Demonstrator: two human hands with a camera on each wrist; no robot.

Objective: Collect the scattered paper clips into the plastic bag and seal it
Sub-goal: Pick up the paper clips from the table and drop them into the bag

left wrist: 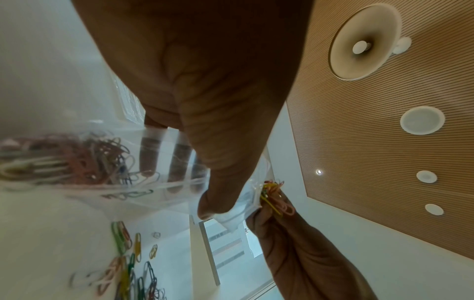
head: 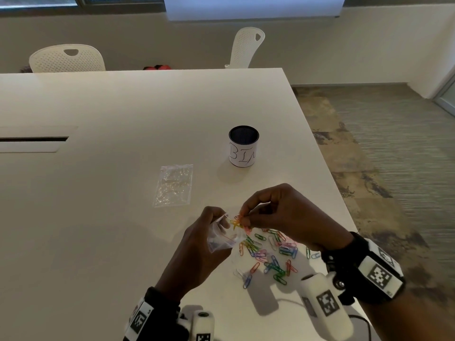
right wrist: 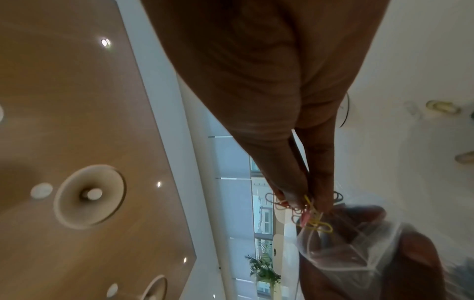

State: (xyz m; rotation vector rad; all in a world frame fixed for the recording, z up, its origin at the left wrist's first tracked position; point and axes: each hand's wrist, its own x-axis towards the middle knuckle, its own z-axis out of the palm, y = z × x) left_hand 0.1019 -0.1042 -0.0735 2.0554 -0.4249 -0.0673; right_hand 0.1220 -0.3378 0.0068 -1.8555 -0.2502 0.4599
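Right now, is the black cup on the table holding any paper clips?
No: in the head view the black cup looks empty inside, while the loose paper clips lie on the table near the hands.

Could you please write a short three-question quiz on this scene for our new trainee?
1. True or false: the bag in the left hand is sealed.
2. What does the right hand pinch? A) a bunch of clips B) the cup C) nothing
3. Fill in: a second bag lies flat on the ___, beyond the hands.

Key
1. False: its mouth is held open.
2. A, right at the bag's mouth.
3. table; many loose clips also lie on it.
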